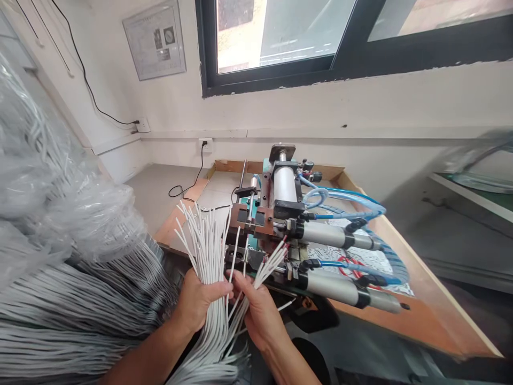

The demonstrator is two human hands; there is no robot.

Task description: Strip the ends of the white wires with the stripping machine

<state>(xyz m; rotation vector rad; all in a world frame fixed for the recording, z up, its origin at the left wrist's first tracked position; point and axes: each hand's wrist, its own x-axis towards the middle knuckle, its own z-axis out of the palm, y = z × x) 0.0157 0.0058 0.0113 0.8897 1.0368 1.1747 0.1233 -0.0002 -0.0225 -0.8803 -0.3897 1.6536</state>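
Note:
My left hand (202, 299) is closed round a thick bundle of white cables (208, 246), whose cut ends fan out above the fist. To its right, my right hand (256, 305) grips a smaller bunch of white cables (272, 264); reddish tips show at some of their ends. A few single cables stand up between the two hands. Directly beyond my hands is a pneumatic machine (262, 219) with metal cylinders. The cables' lower lengths hang down in front of me. My fingertips are partly hidden by the cables.
Large bundles of grey-white cable (80, 299), partly under clear plastic wrap (112, 214), are piled at left. Blue air hoses (348, 203) curve on the machine's right side. A wooden rim (433, 283) edges the worktop. A shelf (476, 192) juts out at right.

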